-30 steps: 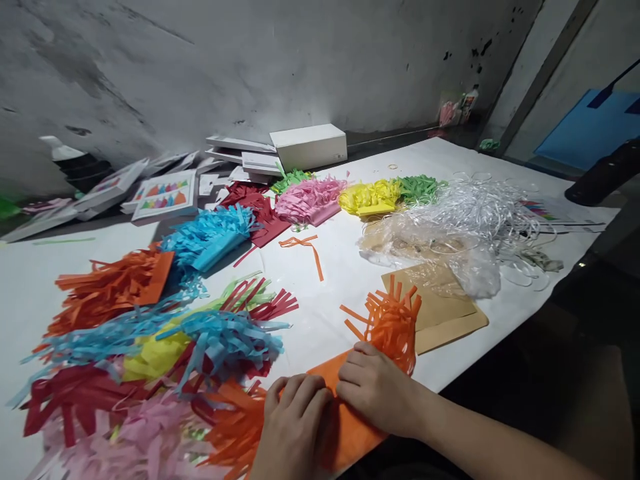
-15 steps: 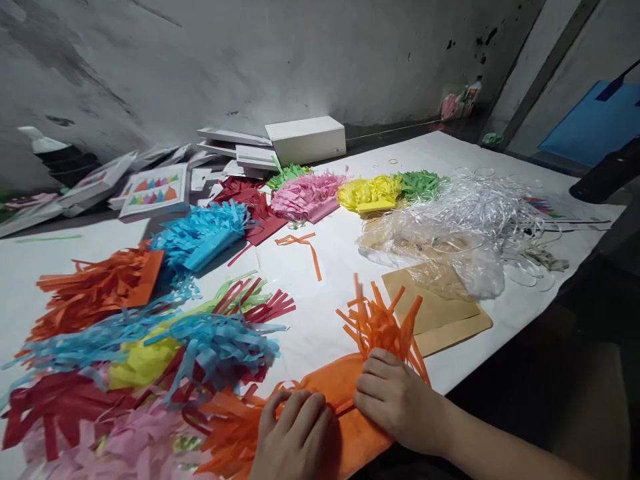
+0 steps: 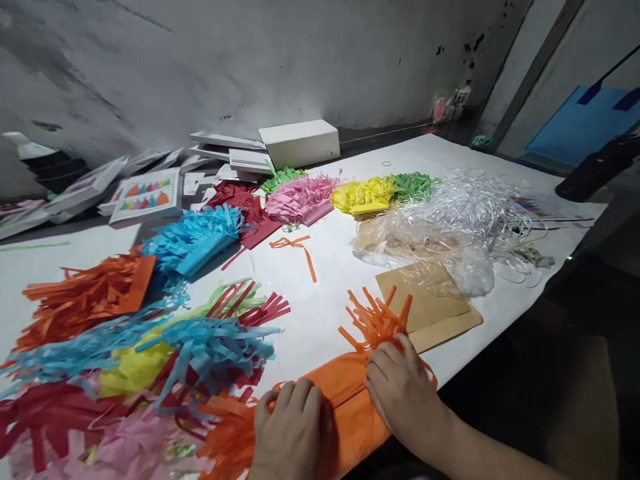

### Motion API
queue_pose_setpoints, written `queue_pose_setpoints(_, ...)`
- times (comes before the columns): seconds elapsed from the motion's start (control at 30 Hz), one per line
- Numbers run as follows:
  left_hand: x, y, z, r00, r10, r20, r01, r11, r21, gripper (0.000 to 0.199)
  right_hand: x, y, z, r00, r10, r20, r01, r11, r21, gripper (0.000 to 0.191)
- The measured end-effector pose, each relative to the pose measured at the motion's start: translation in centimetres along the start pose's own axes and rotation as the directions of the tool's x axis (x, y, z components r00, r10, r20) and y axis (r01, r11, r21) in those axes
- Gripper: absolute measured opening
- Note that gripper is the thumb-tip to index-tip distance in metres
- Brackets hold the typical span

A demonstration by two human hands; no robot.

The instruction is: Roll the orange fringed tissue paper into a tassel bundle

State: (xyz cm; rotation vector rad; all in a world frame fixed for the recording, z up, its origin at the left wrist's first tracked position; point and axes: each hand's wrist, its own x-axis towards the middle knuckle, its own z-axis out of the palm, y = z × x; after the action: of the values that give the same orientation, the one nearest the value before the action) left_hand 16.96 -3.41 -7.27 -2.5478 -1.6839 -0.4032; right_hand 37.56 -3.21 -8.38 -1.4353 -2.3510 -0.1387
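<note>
Across the near edge of the table lies an orange fringed tissue paper (image 3: 353,427), its plain middle folded and both cut ends loose. My left hand (image 3: 293,427) rests on it near the left fringe, fingers curled over the paper. At the other end, my right hand (image 3: 403,390) grips the paper just below the right fringe (image 3: 380,320), whose strips fan out away from me. Both thumbs are partly hidden. Beside my left hand is a heap of mixed fringed tassels, with blue (image 3: 215,353), yellow (image 3: 140,367) and dark red ones (image 3: 55,413).
Fringed bundles in orange (image 3: 95,287), blue (image 3: 195,240), pink (image 3: 303,197) and yellow (image 3: 365,193) line the white table. Brown envelopes (image 3: 440,323) and a clear plastic bag (image 3: 475,270) lie right, by white string (image 3: 465,200). A white box (image 3: 300,143) stands behind.
My right hand has shifted slightly right and its fingers have moved on the orange paper. The right fringe strips sit lower and are more gathered. My left hand stays nearly in place.
</note>
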Motion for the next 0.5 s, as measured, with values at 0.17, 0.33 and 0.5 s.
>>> queue_pose_setpoints(0.17,-0.2,-0.3,-0.5,0.967,0.250,-0.050,-0.252,0.966,-0.050,0.027,0.1,0.0,-0.5,0.989,-0.143,-0.036,0.145,0.988,0.059,0.014)
queue_pose_setpoints(0.33,1.1,-0.2,-0.5,0.951,0.307,0.030,-0.308,0.949,0.069,0.027,0.8,-0.2,-0.4,0.948,-0.319,-0.010,0.319,0.945,0.073,0.015)
queue_pose_setpoints(0.5,1.0,-1.8,0.6,0.931,0.346,-0.118,-0.345,0.938,0.035,0.028,2.1,-1.1,1.2,0.959,-0.280,-0.047,0.282,0.959,0.034,0.014)
